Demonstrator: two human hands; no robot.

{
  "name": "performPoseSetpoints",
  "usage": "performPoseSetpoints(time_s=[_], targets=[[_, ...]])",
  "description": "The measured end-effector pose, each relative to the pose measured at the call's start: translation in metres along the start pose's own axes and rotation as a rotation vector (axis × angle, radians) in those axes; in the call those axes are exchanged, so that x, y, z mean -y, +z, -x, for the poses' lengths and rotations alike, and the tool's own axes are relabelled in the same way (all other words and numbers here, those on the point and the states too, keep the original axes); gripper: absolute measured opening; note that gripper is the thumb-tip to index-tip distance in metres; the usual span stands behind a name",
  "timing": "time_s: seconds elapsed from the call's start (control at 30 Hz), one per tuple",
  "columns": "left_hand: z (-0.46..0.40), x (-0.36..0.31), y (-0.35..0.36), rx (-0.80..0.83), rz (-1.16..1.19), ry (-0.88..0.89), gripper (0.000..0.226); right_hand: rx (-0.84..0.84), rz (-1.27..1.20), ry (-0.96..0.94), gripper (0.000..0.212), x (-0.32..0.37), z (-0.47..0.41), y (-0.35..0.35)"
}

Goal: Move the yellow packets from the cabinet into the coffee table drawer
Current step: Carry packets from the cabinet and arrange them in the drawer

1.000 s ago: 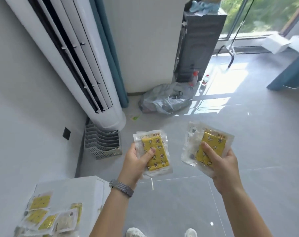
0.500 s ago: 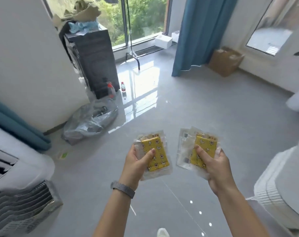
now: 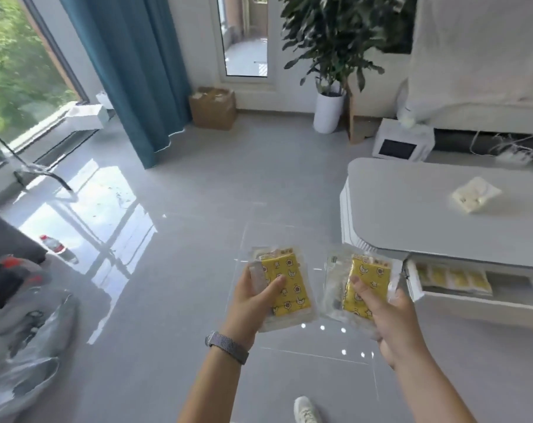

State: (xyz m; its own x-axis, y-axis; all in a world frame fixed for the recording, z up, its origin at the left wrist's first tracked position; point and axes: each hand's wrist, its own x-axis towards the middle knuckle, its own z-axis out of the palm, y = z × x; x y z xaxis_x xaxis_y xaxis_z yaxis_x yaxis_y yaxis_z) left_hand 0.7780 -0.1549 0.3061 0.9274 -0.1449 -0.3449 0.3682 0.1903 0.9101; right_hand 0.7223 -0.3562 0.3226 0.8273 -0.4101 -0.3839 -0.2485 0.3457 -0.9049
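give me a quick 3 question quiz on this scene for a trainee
1. True or false: the coffee table drawer is closed.
2. What does the left hand hold? A) a water bottle B) a yellow packet C) nothing
3. Fill in: the right hand grips a second yellow packet, and more yellow packets already lie inside the ____.

Key: 1 false, it stands open. 2 B. 3 drawer.
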Motion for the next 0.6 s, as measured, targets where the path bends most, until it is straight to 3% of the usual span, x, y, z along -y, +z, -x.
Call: performPoseSetpoints(time_s=[0.1, 0.2, 0.33, 0.4, 0.47, 0.5, 0.6], targets=[[-0.014, 0.006, 0.029, 0.107, -0.036, -0.034, 0.026, -0.126, -0.035, -0.039, 0.064, 0.002, 0.004, -0.032], [-0.024, 0.017, 0.062, 0.181, -0.068, -0.083, 0.027, -0.240, -0.082, -0.065, 0.028, 0.003, 0.006, -0.068], [-0.038, 0.028, 0.129, 0.313, -0.146, -0.123, 0.027, -0.384, -0.147, -0.091, 0.021, 0.018, 0.003, -0.118], [-0.044, 0.032, 0.169, 0.392, -0.164, -0.137, 0.024, -0.429, -0.179, -0.107, 0.034, 0.028, 0.001, -0.148], [-0.050, 0.037, 0.209, 0.454, -0.182, -0.155, 0.024, -0.488, -0.188, -0.123, 0.064, 0.037, -0.002, -0.179], [-0.053, 0.040, 0.229, 0.480, -0.191, -0.162, 0.024, -0.523, -0.193, -0.120, 0.070, 0.042, -0.004, -0.195], [-0.063, 0.055, 0.287, 0.532, -0.225, -0.160, 0.029, -0.606, -0.198, -0.123, 0.033, 0.051, -0.013, -0.245]])
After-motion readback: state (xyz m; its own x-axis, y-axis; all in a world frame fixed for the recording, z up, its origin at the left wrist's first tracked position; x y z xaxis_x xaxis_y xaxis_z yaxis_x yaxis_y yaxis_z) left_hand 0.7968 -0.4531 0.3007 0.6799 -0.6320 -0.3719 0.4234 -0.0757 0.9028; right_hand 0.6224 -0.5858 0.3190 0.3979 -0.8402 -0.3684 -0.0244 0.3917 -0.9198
